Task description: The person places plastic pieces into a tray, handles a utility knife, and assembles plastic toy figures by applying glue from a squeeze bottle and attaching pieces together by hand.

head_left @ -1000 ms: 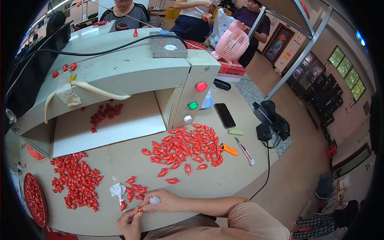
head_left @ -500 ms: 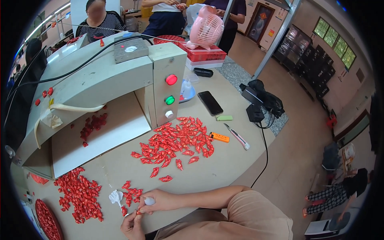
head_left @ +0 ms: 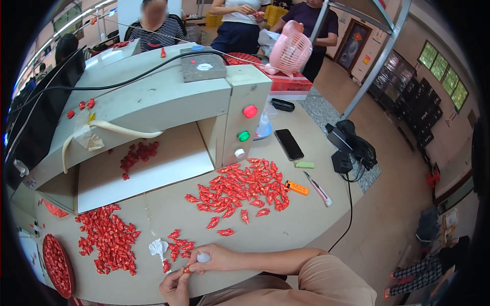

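Note:
At the table's near edge, my left hand [head_left: 176, 286] pinches a small shiny red piece [head_left: 187, 271], mostly covered by the fingers. My right hand [head_left: 220, 259] meets it there, closed around a small whitish squeeze bottle [head_left: 203, 257] whose tip is hidden among the fingers. Just beyond my hands lies a small group of red figurine-like pieces [head_left: 175, 248], beside a crumpled white tissue [head_left: 158, 248]. Larger heaps of the same red pieces spread farther off, one in the middle [head_left: 245, 184] and one on the left [head_left: 108, 239].
A grey machine [head_left: 153, 97] with an opening and coloured buttons fills the far left. Round it are a red tray [head_left: 70, 278], a phone [head_left: 289, 144], an orange cutter [head_left: 297, 187], a craft knife [head_left: 317, 188], black adapters [head_left: 342, 162] and a pink fan [head_left: 295, 48]. Several people are beyond.
The whole view has shifted, so the table's things sit farther right in the picture. My hands remain together, with the red piece and the bottle still held.

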A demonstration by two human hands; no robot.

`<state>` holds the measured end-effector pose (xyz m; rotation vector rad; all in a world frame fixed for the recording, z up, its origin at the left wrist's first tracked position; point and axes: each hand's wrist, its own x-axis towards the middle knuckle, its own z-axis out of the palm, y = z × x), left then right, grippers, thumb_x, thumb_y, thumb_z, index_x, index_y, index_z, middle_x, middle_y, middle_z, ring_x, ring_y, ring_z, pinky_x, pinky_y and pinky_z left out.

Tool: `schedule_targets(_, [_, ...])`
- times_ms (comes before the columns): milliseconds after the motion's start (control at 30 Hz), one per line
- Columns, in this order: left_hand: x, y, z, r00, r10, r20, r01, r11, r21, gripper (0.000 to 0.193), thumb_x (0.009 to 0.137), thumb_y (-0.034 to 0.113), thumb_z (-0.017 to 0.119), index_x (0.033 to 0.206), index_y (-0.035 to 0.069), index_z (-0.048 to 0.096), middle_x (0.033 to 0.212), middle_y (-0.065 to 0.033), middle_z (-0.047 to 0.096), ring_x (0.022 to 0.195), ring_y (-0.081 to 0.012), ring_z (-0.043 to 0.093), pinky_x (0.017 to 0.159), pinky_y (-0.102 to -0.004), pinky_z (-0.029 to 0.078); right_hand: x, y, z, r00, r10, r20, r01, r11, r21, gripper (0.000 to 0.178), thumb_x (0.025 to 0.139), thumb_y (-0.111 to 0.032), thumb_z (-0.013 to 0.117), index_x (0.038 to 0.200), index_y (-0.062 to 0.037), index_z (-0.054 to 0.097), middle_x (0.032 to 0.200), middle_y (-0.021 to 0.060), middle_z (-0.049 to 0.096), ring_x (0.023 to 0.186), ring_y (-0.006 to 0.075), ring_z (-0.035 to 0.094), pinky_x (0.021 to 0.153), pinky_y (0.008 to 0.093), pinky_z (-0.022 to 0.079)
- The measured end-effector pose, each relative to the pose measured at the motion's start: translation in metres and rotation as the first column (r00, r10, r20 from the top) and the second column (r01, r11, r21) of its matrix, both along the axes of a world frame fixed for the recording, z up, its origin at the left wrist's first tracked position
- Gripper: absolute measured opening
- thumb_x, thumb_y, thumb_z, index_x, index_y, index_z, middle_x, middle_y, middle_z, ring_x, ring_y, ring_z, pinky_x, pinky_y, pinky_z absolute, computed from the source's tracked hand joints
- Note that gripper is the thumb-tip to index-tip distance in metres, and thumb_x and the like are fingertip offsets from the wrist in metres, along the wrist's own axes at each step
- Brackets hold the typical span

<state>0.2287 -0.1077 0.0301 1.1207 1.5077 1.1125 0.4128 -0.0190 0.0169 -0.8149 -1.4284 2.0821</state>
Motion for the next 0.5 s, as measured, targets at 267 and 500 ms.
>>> schedule_targets(267, [-0.001, 0.003, -0.007, 0.994, 0.005, 0.108, -0.011, 0.999, 0.052, 0.016, 0.088, 0.003, 0.064, 0.102, -0.005, 0.066, 0.099, -0.0107, 0.067, 0.091, -0.015, 0.062, 0.085, -0.0269, 0.048, -0.002, 0.003, -0.002, 1.0, -0.008, -0.016, 0.007, 0.999, -0.049, 0.013, 0.091, -0.012, 0.064, 0.097, -0.0006, 0.063, 0.082, 0.0016, 0.06, 0.072, 0.007, 0.056, 0.068, 0.023, 0.048])
schedule_targets(500, [-0.002, 0.002, -0.015, 1.0, 0.003, 0.003, -0.003, 0.996, 0.093, 0.014, 0.087, 0.002, 0.063, 0.1, -0.004, 0.067, 0.097, -0.0103, 0.067, 0.089, -0.0146, 0.062, 0.082, -0.0266, 0.049, 0.0, 0.004, 0.003, 1.0, -0.016, -0.018, 0.014, 0.998, -0.066, 0.013, 0.091, -0.012, 0.063, 0.098, -0.0004, 0.063, 0.081, 0.002, 0.06, 0.072, 0.0079, 0.056, 0.068, 0.0233, 0.048])
